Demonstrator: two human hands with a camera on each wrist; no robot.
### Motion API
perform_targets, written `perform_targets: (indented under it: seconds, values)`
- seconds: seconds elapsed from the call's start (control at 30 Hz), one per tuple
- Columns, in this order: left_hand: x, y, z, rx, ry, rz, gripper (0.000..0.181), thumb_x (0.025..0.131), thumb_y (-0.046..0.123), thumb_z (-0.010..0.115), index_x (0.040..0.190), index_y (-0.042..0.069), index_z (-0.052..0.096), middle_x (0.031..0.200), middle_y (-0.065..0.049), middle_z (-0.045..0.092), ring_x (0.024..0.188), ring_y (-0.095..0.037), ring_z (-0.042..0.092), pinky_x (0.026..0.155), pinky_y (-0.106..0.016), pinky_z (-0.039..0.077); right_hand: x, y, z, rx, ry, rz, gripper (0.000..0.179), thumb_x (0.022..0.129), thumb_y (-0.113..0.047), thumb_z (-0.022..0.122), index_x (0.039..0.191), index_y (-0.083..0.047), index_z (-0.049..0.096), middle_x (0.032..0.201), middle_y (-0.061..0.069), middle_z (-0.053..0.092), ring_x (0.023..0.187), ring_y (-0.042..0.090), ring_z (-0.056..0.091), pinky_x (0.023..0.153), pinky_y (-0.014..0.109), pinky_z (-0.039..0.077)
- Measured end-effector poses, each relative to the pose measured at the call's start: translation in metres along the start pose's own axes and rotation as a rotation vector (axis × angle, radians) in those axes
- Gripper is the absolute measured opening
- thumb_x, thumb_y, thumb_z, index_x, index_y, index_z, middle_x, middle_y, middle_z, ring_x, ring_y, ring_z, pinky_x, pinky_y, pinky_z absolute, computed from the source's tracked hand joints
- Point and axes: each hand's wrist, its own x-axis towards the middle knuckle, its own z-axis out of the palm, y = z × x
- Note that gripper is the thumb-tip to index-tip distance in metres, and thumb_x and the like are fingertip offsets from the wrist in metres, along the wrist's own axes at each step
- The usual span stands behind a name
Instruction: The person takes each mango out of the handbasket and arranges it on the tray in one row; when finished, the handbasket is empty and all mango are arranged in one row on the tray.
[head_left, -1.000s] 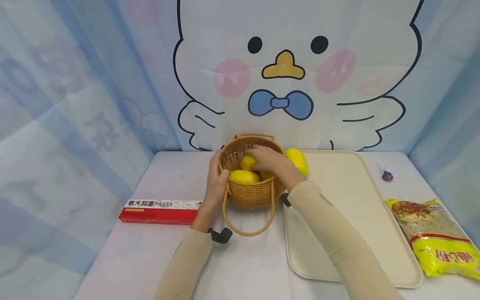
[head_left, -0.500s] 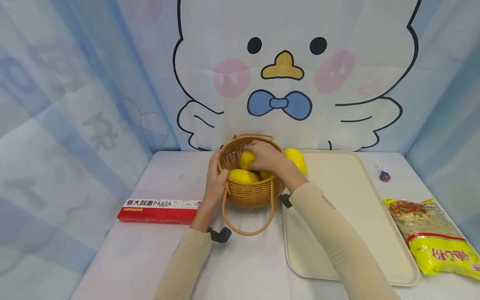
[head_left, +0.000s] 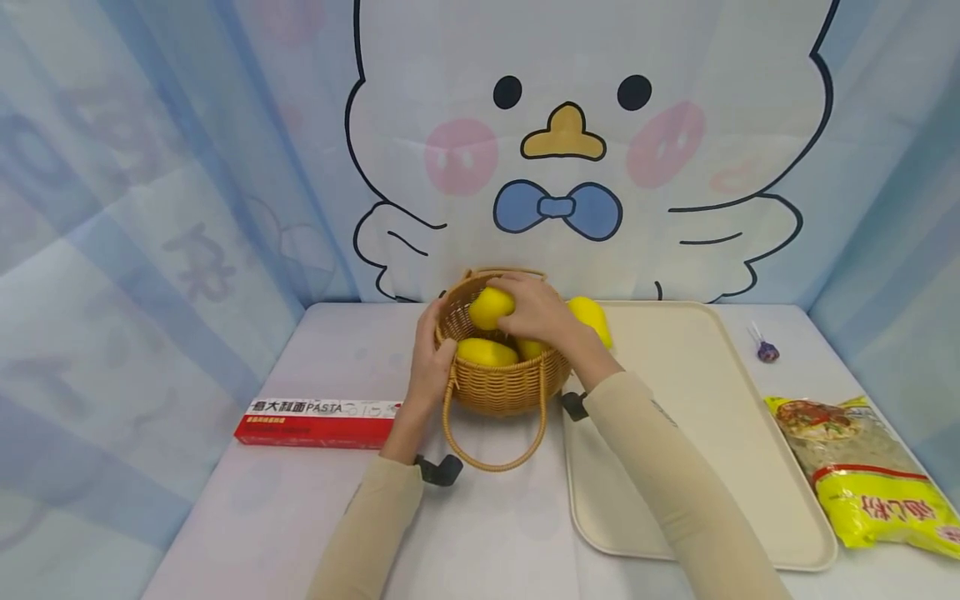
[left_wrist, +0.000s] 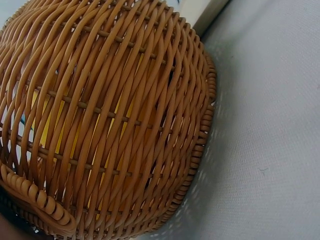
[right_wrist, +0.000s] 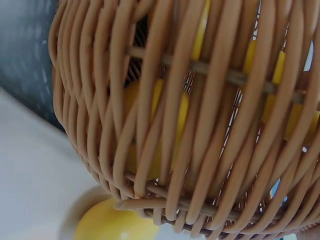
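Note:
In the head view a round wicker basket (head_left: 501,392) stands at the middle back of the table. My left hand (head_left: 431,354) grips its left rim, thumb on the near side. My right hand (head_left: 536,312) reaches into the basket opening and holds a yellow lemon (head_left: 491,309) near the far side, above the other fruit. A second lemon (head_left: 486,353) lies inside at the front left, and a third (head_left: 531,348) is partly hidden under the right hand. Both wrist views are filled by the basket weave (left_wrist: 115,110), with yellow fruit (right_wrist: 155,135) showing through the gaps.
Another lemon (head_left: 590,321) lies on the back left corner of a beige tray (head_left: 720,450). Left of the basket is a red pasta box (head_left: 315,427). A lollipop (head_left: 767,352) and a yellow pasta bag (head_left: 862,475) lie right of the tray. A curtain (head_left: 570,250) hangs behind.
My right hand has lifted the lemon slightly upward inside the basket, so more of it shows. The left hand stays on the rim.

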Motion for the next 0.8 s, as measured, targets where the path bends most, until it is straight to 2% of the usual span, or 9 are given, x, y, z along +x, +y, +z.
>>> perform_targets:
  seconds: [0.13,0.3,0.33,0.53,0.57,0.8]
  values:
    - [0.0,0.001,0.0,0.001,0.002,-0.001,0.069,0.089,0.014,0.042,0.156,0.026,0.028,0.162,0.006,0.025,0.147,-0.017,0.029,0.122,-0.047,0.027,-0.002,0.0,-0.001,0.041,0.057,-0.022,0.068,0.081,-0.022,0.065,0.147,-0.018,0.049,0.152,0.009,0.046,0.136,0.03,0.048,0.112,0.049,0.042]
    - [0.0,0.001,0.0,0.006,0.006,0.001,0.069,0.089,0.013,0.042,0.156,0.026,0.028,0.162,0.006,0.026,0.147,-0.016,0.029,0.123,-0.047,0.026,-0.006,0.003,-0.001,0.106,0.148,-0.043,0.065,0.081,-0.021,0.065,0.144,-0.019,0.053,0.145,0.007,0.053,0.128,0.027,0.052,0.107,0.047,0.046]
    - [-0.002,0.007,-0.001,0.003,-0.001,-0.01,0.069,0.089,0.012,0.042,0.156,0.024,0.028,0.162,0.004,0.026,0.148,-0.017,0.029,0.123,-0.046,0.026,-0.007,0.003,-0.002,0.12,0.165,-0.044,0.064,0.081,-0.021,0.065,0.144,-0.018,0.053,0.143,0.006,0.054,0.125,0.026,0.053,0.105,0.045,0.047]
    - [-0.002,0.011,-0.002,-0.005,0.004,-0.027,0.07,0.089,0.009,0.042,0.155,0.026,0.029,0.163,0.004,0.026,0.149,-0.017,0.028,0.123,-0.046,0.025,-0.016,0.005,-0.006,0.21,0.247,-0.035,0.062,0.082,-0.019,0.065,0.142,-0.014,0.055,0.141,0.008,0.054,0.122,0.025,0.055,0.103,0.042,0.049]
    - [0.0,0.004,-0.001,-0.003,0.009,-0.02,0.07,0.089,0.011,0.042,0.155,0.028,0.03,0.162,0.006,0.026,0.148,-0.016,0.028,0.123,-0.046,0.025,-0.018,0.006,-0.007,0.223,0.263,-0.03,0.061,0.082,-0.018,0.065,0.142,-0.013,0.055,0.142,0.008,0.053,0.122,0.025,0.055,0.102,0.042,0.05]
    - [0.0,0.002,0.002,0.001,0.011,-0.027,0.07,0.089,0.012,0.042,0.155,0.03,0.029,0.163,0.007,0.024,0.148,-0.016,0.029,0.123,-0.046,0.027,-0.028,0.018,-0.009,0.253,0.365,-0.03,0.058,0.083,-0.015,0.067,0.141,-0.012,0.056,0.14,0.009,0.054,0.121,0.026,0.055,0.102,0.042,0.05]
